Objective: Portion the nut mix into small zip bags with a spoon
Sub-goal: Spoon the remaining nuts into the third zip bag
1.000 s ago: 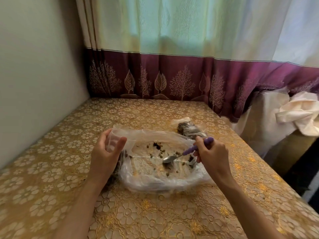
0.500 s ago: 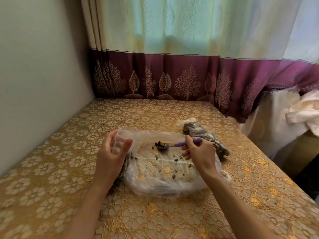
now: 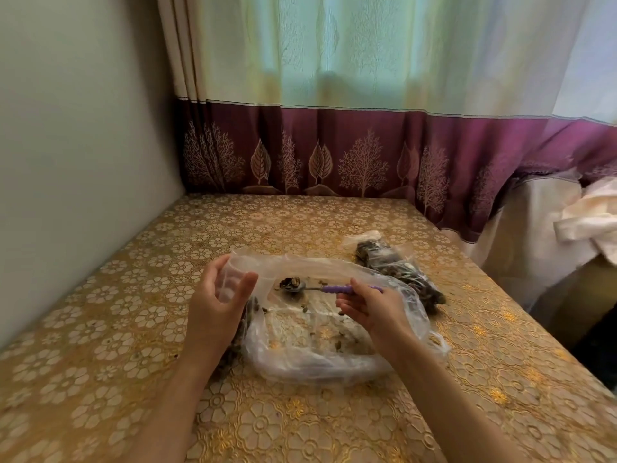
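A large clear plastic bag lies open on the table with scattered bits of nut mix inside. My right hand grips the purple handle of a spoon held level over that bag; its metal bowl carries a small heap of nut mix. My left hand holds the mouth of a small clear zip bag open, just left of the spoon's tip. That small bag hangs down beside my left palm with dark nut mix in its lower part.
Filled small bags of nut mix lie at the back right of the large bag. The table has a gold floral cover, a wall on its left, a curtain behind, and its right edge drops off beside white cloth.
My right hand has lifted the spoon out of the large bag's bottom with a load of nut mix and carried it left toward the small bag. My left hand has stayed put.
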`<action>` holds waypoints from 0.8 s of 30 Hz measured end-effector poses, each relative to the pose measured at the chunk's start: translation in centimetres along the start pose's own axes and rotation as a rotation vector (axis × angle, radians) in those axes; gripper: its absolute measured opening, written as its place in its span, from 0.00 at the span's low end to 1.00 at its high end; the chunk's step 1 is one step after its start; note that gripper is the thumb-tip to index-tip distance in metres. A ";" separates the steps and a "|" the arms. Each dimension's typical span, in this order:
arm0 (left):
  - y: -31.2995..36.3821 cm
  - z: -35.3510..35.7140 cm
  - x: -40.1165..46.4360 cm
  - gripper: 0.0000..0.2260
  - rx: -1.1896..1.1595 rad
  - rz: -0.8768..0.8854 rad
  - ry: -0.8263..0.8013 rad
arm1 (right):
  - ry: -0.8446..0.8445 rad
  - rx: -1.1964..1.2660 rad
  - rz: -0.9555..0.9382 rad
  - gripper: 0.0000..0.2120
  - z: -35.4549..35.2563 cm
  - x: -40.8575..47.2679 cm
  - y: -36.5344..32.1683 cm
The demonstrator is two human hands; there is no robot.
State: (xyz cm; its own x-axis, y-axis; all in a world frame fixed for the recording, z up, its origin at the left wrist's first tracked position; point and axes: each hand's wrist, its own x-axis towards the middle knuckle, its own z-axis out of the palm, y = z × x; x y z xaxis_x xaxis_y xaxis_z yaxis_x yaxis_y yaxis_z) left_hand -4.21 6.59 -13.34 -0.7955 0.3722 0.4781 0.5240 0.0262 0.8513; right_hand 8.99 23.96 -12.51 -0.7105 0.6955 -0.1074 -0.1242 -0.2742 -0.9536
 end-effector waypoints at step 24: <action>0.2 0.2 -0.1 0.46 -0.068 0.028 0.032 | -0.360 -0.294 -0.495 0.04 2.8 -4.4 -7.0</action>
State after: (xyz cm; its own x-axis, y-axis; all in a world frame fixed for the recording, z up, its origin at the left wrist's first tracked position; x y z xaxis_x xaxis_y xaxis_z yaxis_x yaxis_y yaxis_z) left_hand -3.99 6.73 -13.26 -0.7906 0.3418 0.5081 0.5253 -0.0478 0.8496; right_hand 11.05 20.91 -4.52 -0.8111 0.4136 0.4137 -0.3370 0.2476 -0.9084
